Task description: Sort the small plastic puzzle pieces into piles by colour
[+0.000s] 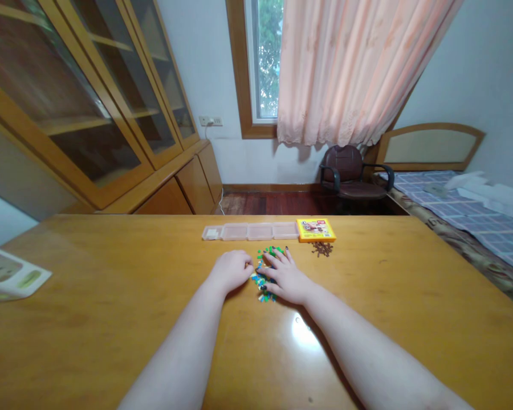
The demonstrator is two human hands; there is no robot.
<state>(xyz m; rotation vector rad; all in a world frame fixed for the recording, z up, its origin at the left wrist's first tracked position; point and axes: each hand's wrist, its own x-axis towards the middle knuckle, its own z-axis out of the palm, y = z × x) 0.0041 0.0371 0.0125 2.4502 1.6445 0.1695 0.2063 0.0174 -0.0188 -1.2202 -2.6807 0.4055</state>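
A loose pile of small green, blue and white pieces (263, 281) lies on the wooden table, likely tiny building bricks. Over its right side rests my right hand (285, 277), fingers spread and touching the pieces. At the pile's left edge is my left hand (232, 270), its fingers curled together; whatever they may hold is hidden. Beyond the hands stands a row of clear plastic trays (260, 230), with a pale piece (212, 233) in the leftmost one. A yellow box (316, 229) adjoins the row's right end. Just in front of it sits a heap of small brown pieces (322, 249).
The wooden table (132, 302) reaches to the trays and box at its far edge. On the left stands a white plastic object (12, 273). Past the table are a glass-door cabinet (111, 102), a brown armchair (348, 173) and a bed (461, 193).
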